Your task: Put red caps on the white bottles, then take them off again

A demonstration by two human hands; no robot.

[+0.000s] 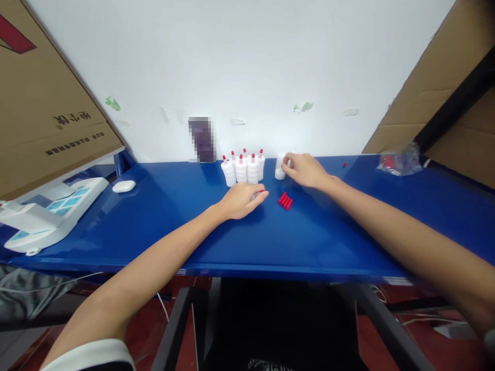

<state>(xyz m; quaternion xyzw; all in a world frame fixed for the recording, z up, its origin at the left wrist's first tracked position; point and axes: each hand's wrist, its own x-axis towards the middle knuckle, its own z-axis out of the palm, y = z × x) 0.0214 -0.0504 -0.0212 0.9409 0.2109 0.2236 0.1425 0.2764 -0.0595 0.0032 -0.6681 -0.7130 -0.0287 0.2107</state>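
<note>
My left hand (242, 201) is closed low over the blue table, palm down, in front of a group of white bottles (241, 171) with red-tipped nozzles. Between its thumb and fingers shows a small whitish piece (255, 196) with a red tip, mostly hidden by the hand. To the right, my right hand (303, 169) has its fingers curled against the side of a white bottle (280, 169) near the wall. No red tip shows on that bottle. A tight block of small red caps (285, 201) lies on the table between the hands.
A blurred dark rectangle (203, 139) leans against the wall. On the left are a white power strip (73, 206) and a small white case (124, 186). A clear bag with red pieces (400, 161) and a single red piece (345, 165) lie right. Cardboard (46, 93) flanks the table.
</note>
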